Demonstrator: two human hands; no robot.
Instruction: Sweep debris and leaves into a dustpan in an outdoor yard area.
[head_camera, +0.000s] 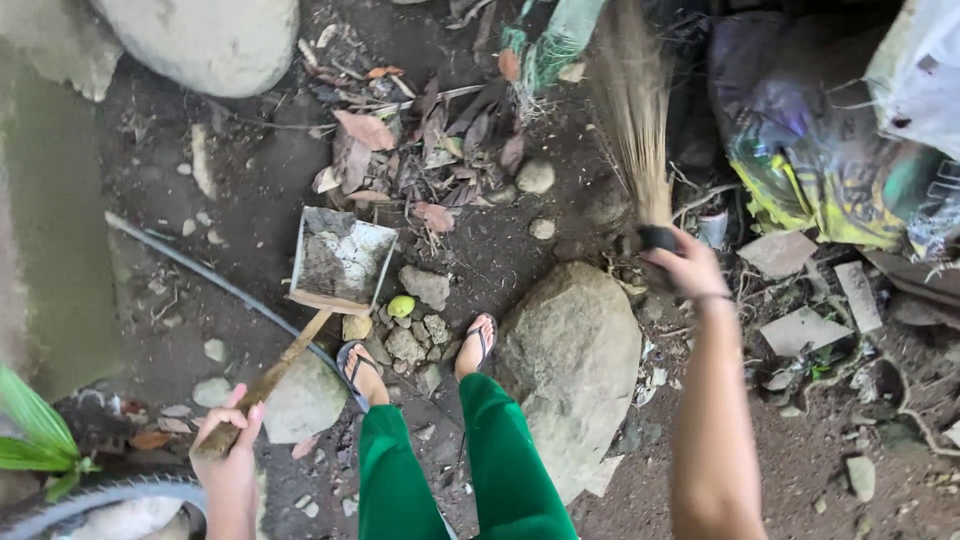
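So the left hand (228, 440) was wrapped shut around the end of the wooden handle (270, 380) of a metal dustpan (342, 258), which sat on the dirt with its open mouth facing the pile of dry leaves (410, 150) a bit further out. The right hand (685, 262) was curled tight around the dark grip of a stick broom (635, 110), bristles blurred and pointing up and away, off to the right of the leaf pile and well apart from the pan. Honestly the footing looked like the biggest risk to me: feet in flip-flops (480, 345) stood among loose small stones (410, 340), just beside a big rock (570, 370), on damp-looking soil, so a hard swing could've turned an ankle or slid a sandal. The pan also looked tilted on lumpy ground with pebbles near its lip, so I figured leaves would jam or scoot under the edge instead of going in. The broom was close to the plastic bags (810, 150) and scraps on the right, and a wide stroke could've dragged that junk into the mix. There was a thin pipe (200, 275) running behind the pan too, easy to snag.
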